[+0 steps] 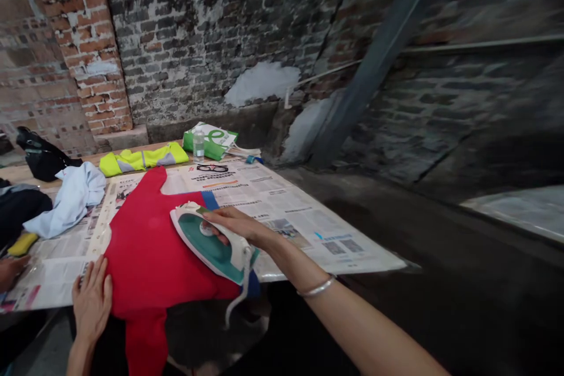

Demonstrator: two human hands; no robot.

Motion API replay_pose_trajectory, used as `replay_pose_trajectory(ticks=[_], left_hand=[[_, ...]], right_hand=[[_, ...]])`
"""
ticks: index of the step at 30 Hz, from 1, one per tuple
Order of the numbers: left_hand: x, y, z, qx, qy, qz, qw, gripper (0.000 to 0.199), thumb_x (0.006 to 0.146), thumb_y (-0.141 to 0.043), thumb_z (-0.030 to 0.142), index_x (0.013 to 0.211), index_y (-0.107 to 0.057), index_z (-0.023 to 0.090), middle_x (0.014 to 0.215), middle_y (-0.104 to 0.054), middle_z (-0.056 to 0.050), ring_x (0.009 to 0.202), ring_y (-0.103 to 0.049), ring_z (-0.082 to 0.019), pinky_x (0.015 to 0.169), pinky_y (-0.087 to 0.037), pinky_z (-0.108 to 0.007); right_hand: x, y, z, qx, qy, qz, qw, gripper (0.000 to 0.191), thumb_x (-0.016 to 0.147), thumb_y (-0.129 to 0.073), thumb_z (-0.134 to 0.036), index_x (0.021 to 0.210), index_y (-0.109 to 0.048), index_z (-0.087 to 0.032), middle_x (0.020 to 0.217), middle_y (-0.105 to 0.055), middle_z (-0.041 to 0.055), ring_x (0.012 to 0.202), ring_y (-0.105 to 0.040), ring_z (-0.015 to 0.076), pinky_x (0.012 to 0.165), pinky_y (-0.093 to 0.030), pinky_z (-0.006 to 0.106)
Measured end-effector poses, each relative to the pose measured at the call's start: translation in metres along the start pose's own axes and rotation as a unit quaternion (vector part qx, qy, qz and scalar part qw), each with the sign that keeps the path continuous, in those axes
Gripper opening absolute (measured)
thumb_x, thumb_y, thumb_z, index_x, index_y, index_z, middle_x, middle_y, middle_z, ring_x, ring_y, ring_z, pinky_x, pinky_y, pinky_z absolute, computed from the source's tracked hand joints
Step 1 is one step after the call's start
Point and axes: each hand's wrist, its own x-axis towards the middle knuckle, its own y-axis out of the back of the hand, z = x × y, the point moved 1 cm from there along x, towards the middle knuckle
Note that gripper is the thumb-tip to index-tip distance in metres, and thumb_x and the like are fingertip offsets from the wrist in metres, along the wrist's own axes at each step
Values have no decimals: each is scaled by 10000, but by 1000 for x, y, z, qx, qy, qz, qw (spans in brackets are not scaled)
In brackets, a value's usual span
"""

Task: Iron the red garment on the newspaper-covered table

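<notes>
A red long-sleeved garment (145, 247) with a blue hem lies spread on the newspaper-covered table (286, 205); one sleeve hangs over the front edge. My right hand (233, 226) is wrapped round the handle of a green and white clothes iron (207, 247), whose soleplate rests on or close over the garment near its blue hem. The iron's pale cord dangles off the table's front edge. With fingers outstretched, my left hand (92, 296) lies flat at the garment's left edge, touching the red cloth.
Along the back are a folded yellow reflective vest (143, 158), a water bottle (198, 144), a green and white bag (215, 140) and eyeglasses (212, 168). To the left lie a light blue cloth (73, 197), dark clothing (20, 211), a black bag (42, 155) and another person's hand (12, 272).
</notes>
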Motion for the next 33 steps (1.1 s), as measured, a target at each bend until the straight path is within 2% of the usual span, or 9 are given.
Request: replay_pose_trajectory(ticks=[6,9,12,16,20,24,29,33], left_hand=[[0,0,-1,8,-9,1,1000,562,1065,-251,317,1461,-630,193,1511,-628,-93,1431,-554,-292,1143,-357,-506],[-1,-3,-3,8,-5,2,1000,534,1058,-290,300,1468,-626,232,1510,-632,-76,1436,-550,-271,1145,-361,-488],[-4,-6,-4,12,-4,3,1000,530,1050,-302,275,1472,-622,251,1505,-636,-64,1445,-541,-262,1146,-359,-482],[-8,-6,0,10,0,-3,1000,529,1048,-304,268,1468,-623,231,1512,-625,-66,1443,-542,-267,1161,-344,-490],[-11,-6,3,-3,10,-3,1000,514,1043,-332,274,1464,-626,254,1521,-616,-50,1447,-537,-263,1170,-332,-487],[-11,-8,3,1,17,3,1000,517,1039,-325,273,1437,-654,255,1502,-634,-47,1430,-555,-259,1167,-324,-476],[-8,-8,0,18,3,12,1000,541,1045,-287,287,1448,-645,244,1505,-632,-43,1427,-557,-260,1146,-338,-469],[-6,-10,-4,21,0,19,1000,537,1037,-309,288,1458,-639,243,1494,-642,-51,1412,-568,-267,1145,-346,-469]], right_hand=[[64,-21,-27,3,-28,91,995,442,1031,-608,-421,672,-618,-163,472,-559,-19,424,-491,95,453,-391,211],[80,-28,-37,-4,-31,105,994,486,1035,-606,-417,615,-584,-172,442,-533,-10,417,-483,97,449,-390,211],[70,-27,-34,-6,-15,75,997,466,1007,-643,-445,635,-603,-166,489,-561,-10,419,-483,91,438,-383,210],[33,-12,-13,-14,-13,4,1000,397,962,-687,-500,773,-704,-152,560,-582,-25,455,-511,97,468,-407,217],[14,-2,1,-21,-24,-6,999,405,930,-702,-552,849,-738,-157,577,-585,-27,493,-531,115,497,-429,232],[35,-12,-5,-15,-10,-8,1000,392,928,-704,-527,793,-717,-159,579,-581,-31,472,-512,106,486,-419,234],[77,-37,-33,-12,-12,30,999,386,1008,-645,-401,707,-660,-159,519,-563,-33,445,-499,95,471,-390,214],[83,-49,-42,-24,-15,43,999,451,1055,-565,-366,649,-603,-174,476,-545,-22,432,-487,105,464,-381,220]])
